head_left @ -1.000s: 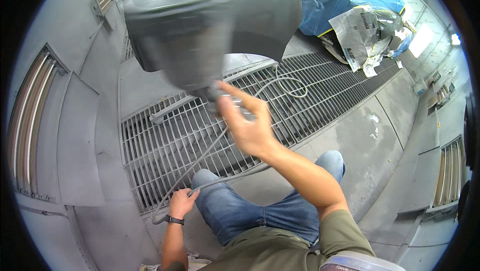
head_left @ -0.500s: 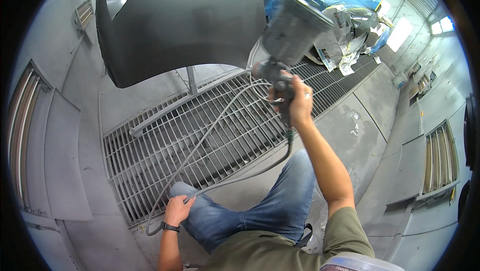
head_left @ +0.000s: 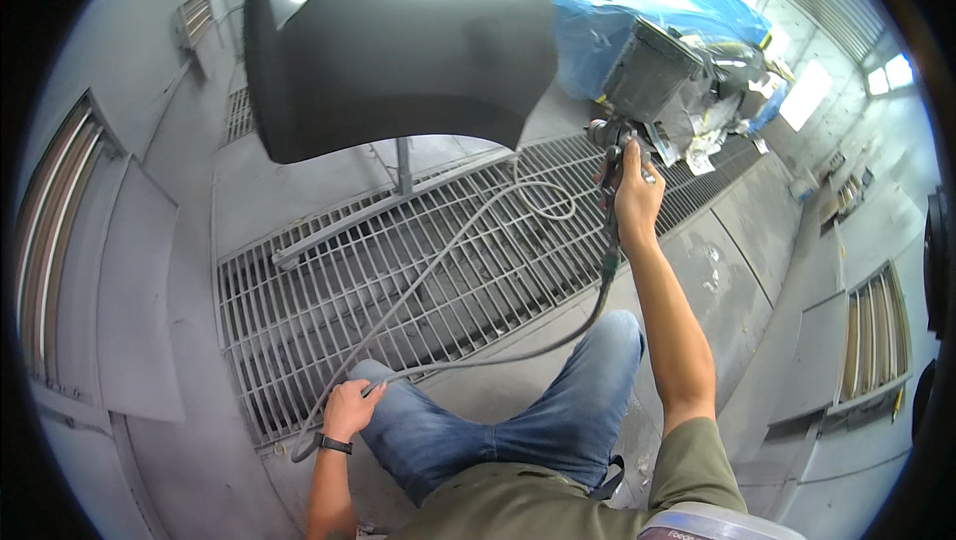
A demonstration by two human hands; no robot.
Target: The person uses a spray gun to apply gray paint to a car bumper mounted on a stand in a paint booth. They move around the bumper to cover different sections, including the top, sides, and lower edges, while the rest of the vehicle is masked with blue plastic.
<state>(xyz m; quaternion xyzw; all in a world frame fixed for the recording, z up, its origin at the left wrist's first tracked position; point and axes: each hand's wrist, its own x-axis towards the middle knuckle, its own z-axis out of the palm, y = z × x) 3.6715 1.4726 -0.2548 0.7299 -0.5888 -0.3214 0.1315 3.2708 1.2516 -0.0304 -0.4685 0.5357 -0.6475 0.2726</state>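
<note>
My right hand (head_left: 638, 194), arm stretched forward, is wrapped round the handle of a spray gun (head_left: 613, 134) with a large dark cup (head_left: 652, 70) on top. The gun is just right of a glossy dark grey car body panel (head_left: 418, 62), apart from it. From the handle's lower end a grey air hose (head_left: 488, 362) sags back toward my left knee. There my left hand (head_left: 351, 409), with a dark band on its wrist, is closed round the hose. Whether the trigger is pulled I cannot tell.
The panel rests on a metal stand (head_left: 403, 167) over a floor grating (head_left: 453, 286). Hose loops (head_left: 546, 204) lie on the grating. Beyond the gun is a large shape under blue plastic sheeting (head_left: 588, 27) and paper. Grey walls with louvred vents (head_left: 876, 333) stand on both sides.
My right hand has carried the spray gun to the right, farther from the panel's edge. The view has shifted slightly left. My left hand still holds the hose by my knee.
</note>
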